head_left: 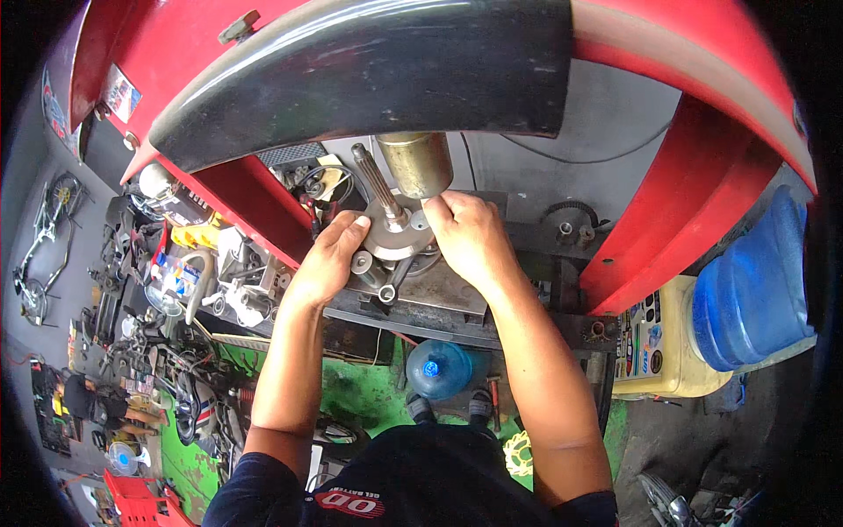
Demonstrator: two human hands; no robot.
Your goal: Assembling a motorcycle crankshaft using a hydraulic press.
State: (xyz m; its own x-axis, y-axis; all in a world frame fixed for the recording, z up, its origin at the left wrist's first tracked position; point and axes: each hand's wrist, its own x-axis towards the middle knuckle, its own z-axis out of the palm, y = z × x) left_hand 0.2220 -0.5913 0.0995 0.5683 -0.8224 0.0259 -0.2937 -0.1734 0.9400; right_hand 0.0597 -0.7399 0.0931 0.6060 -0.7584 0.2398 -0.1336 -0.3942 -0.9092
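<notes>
A crankshaft (384,244) with a round steel web and a splined shaft sticking up and tilted left sits between my hands. My left hand (327,262) is closed on the left side of its web, thumb on top. My right hand (471,235) is closed at the right side, its fingers partly hidden behind the wrist and the ram. The brass-coloured press ram (416,167) hangs just above the web's right part. A connecting rod (389,292) points toward me from under the web. Beside it stands a grey metal cylinder (369,270). The underside of the crankshaft is hidden.
A red press frame (654,224) surrounds the work, with a dark curved guard (369,83) above. Below is the steel press bed (439,303). Motorcycle parts (241,281) crowd the left. A blue water bottle (438,369) stands near my feet, a yellow container (672,338) at right.
</notes>
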